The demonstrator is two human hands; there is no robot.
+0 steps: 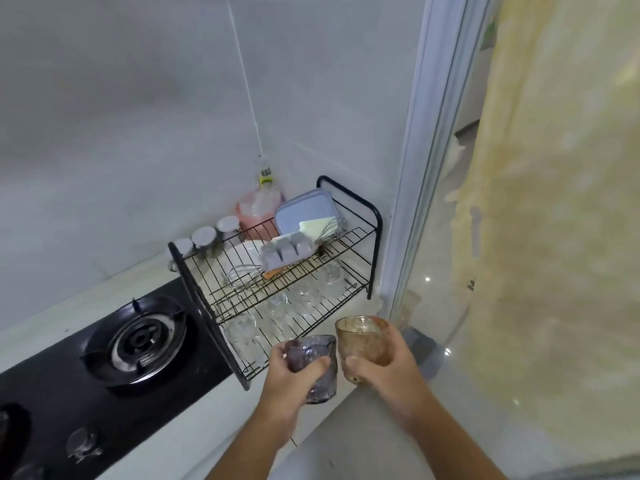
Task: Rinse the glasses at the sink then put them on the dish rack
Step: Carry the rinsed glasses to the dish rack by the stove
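My left hand (294,379) grips a purple-grey textured glass (313,351), upright with its mouth up. My right hand (381,365) grips an amber textured glass (362,337), also mouth up and tilted slightly. Both glasses hover side by side just in front of the near right corner of the black two-tier wire dish rack (214,327). Several clear glasses (277,310) stand on the rack's lower tier. The sink is out of view.
The rack's upper tier carries a grey ice tray (287,251), a whisk (242,275), a white plate and a lidded box (304,209). A black gas hob with a burner (138,341) lies left of the rack. A sliding-door frame (412,188) and yellow curtain (554,202) stand at right.
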